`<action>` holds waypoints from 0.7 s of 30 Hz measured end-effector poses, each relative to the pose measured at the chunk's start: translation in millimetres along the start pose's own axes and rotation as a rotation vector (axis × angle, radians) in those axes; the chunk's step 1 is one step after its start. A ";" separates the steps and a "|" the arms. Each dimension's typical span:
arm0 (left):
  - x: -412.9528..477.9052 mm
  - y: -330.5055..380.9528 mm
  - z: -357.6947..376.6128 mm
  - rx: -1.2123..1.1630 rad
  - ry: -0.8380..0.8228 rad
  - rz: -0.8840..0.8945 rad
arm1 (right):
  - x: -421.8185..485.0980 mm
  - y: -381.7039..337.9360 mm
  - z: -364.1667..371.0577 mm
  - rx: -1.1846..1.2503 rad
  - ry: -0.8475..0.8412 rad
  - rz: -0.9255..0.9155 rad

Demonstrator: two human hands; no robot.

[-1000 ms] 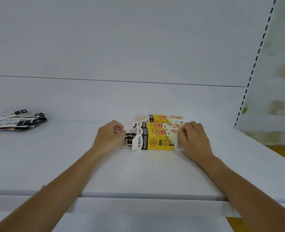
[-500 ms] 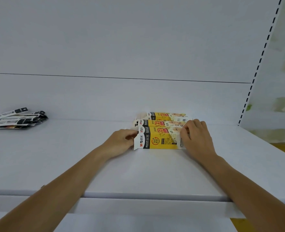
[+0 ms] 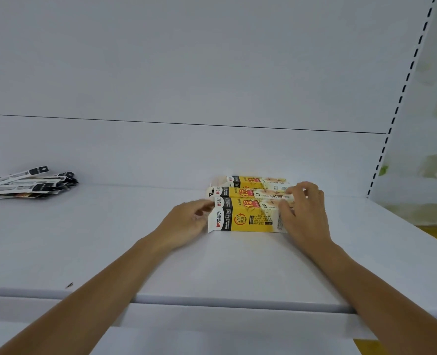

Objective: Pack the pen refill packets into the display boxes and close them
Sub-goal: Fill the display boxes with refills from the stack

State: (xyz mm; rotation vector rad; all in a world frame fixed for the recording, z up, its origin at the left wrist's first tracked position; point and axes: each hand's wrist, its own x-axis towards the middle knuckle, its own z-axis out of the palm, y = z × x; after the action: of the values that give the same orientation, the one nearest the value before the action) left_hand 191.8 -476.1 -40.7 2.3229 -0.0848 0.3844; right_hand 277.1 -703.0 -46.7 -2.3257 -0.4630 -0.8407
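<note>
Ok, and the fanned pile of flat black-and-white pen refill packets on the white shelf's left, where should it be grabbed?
Likely the pile of refill packets across its middle, coming from the near side and pinching the whole width. The packets lie flat and overlap there; their black header ends splay apart on the right, so gripping there would miss some.

Yellow-white-black printed display boxes [image 3: 248, 217], black-and-white refill packets [image 3: 25, 184] — pale grey shelf [image 3: 109, 252]
</note>
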 end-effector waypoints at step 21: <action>-41.7 -41.9 -106.2 0.535 0.255 -0.021 | 23.2 -137.5 16.5 -0.052 -0.133 -0.435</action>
State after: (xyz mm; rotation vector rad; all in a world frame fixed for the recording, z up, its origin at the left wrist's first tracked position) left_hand 133.0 -373.8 -11.8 2.7674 0.1901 0.7651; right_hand 232.4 -586.6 17.9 -2.3735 -1.0425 -0.9032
